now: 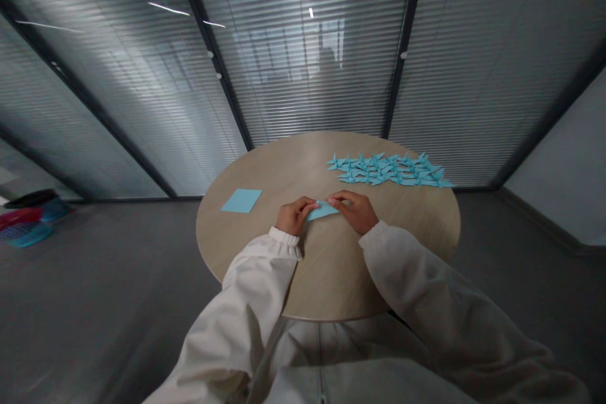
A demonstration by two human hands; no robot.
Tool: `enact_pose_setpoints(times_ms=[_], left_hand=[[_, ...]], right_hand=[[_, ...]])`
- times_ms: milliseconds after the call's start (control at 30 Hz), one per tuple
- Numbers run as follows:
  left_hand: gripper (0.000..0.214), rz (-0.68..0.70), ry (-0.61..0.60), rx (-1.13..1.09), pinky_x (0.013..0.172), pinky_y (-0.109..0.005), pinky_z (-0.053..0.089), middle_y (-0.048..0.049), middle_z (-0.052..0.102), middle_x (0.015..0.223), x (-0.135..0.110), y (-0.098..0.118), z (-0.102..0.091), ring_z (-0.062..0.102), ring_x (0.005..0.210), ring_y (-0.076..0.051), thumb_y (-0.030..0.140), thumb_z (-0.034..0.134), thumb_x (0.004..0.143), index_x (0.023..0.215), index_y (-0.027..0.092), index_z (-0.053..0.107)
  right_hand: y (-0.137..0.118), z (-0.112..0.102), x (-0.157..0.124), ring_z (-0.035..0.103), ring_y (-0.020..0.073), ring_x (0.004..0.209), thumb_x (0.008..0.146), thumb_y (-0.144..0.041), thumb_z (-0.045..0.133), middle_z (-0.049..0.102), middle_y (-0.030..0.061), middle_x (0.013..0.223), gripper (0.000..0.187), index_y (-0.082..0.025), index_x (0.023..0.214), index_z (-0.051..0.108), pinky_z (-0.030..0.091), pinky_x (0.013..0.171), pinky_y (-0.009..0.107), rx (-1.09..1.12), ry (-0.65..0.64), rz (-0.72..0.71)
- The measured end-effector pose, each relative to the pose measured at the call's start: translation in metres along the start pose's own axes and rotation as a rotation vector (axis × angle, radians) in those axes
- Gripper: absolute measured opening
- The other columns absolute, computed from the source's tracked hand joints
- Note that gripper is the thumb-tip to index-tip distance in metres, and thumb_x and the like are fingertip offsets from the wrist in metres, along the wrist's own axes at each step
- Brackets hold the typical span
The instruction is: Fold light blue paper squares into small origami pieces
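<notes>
Between my two hands, a small piece of blue folded paper [322, 210] lies low over the middle of the round table. My left hand [294, 214] pinches its left end between thumb and fingers. At the right end, the thumb and fingers of my right hand [356, 210] close on the paper too. Part of the sheet is hidden by my fingertips. Left of my hands lies a flat stack or sheet of blue square paper [242, 201]. Toward the back right, several blue folded paper cranes [388, 170] are set out in rows.
The round wooden table [331, 290] has its near edge against my body. Behind it stands a glass wall with blinds [312, 95]. A red and blue basket-like item [28, 224], blurred, is on the floor at far left. A white wall [563, 158] rises at right.
</notes>
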State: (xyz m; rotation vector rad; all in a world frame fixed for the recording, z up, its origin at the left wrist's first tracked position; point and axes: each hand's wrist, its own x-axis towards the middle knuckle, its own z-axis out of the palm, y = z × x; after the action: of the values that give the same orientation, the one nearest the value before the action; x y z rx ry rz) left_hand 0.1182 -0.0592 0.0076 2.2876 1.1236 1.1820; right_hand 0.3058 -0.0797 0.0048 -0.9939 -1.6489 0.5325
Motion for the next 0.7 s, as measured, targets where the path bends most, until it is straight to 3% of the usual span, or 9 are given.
enact_pose_setpoints(times_ms=[200, 333, 700], left_hand=[[0.033, 0.013, -0.174, -0.046, 0.061, -0.019, 0.042, -0.001, 0.067, 0.072, -0.0004, -0.0028, 0.0036, 0.059, 0.064, -0.011, 0.045, 0.05, 0.081, 0.079, 0.017, 0.067], [0.033, 0.004, -0.197, -0.059, 0.061, -0.019, 0.041, -0.0014, 0.067, 0.071, -0.0017, -0.0007, 0.0035, 0.059, 0.065, -0.012, 0.045, 0.052, 0.08, 0.077, 0.016, 0.067], [0.031, -0.004, -0.267, -0.103, 0.059, -0.018, 0.04, -0.0012, 0.065, 0.067, -0.0027, -0.0022, 0.0036, 0.056, 0.062, -0.011, 0.042, 0.053, 0.079, 0.078, 0.015, 0.068]], right_hand=[[0.0023, -0.0049, 0.0009, 0.062, 0.0161, 0.077, 0.078, -0.032, 0.057, 0.068, 0.0033, 0.08, 0.019, -0.017, 0.08, 0.069, 0.046, 0.074, 0.026, 0.016, -0.161, 0.013], [0.0064, -0.0066, 0.0019, 0.062, 0.0163, 0.076, 0.075, -0.033, 0.06, 0.069, 0.004, 0.08, 0.02, -0.016, 0.081, 0.069, 0.047, 0.072, 0.026, 0.044, -0.228, 0.034], [0.0066, -0.0063, 0.0002, 0.062, 0.0159, 0.073, 0.071, -0.027, 0.062, 0.068, 0.0036, 0.076, 0.014, -0.015, 0.076, 0.069, 0.048, 0.069, 0.025, -0.021, -0.235, 0.026]])
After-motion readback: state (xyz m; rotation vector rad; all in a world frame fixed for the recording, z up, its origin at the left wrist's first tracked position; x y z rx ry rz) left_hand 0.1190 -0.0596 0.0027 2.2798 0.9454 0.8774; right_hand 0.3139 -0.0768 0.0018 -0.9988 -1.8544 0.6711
